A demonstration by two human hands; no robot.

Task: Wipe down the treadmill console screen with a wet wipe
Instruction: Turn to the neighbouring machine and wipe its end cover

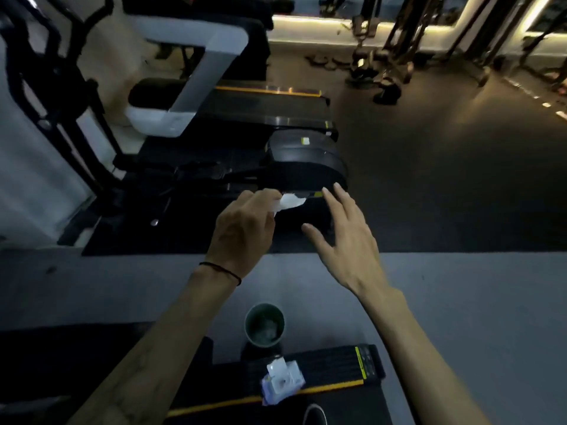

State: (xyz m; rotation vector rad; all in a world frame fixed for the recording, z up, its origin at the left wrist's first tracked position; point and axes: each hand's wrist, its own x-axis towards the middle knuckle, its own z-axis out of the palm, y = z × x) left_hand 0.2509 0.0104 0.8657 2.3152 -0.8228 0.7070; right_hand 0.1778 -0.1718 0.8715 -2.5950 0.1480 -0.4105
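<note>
My left hand (242, 228) pinches a small white wet wipe (290, 201) in mid-air, and the wipe sticks out to the right of its fingertips. My right hand (343, 231) hovers just right of the wipe with its fingers spread and straight, holding nothing. A pack of wet wipes (280, 383) with its flap up lies on a black treadmill deck (331, 371) at the bottom. No console screen shows in this view.
A small green bin (264, 328) stands on the grey floor below my hands. Another treadmill (273, 108) and a black machine with a white frame (196, 59) stand ahead. Racks and equipment line the lit far wall (399, 29). A shoe tip (316, 415) shows at the bottom.
</note>
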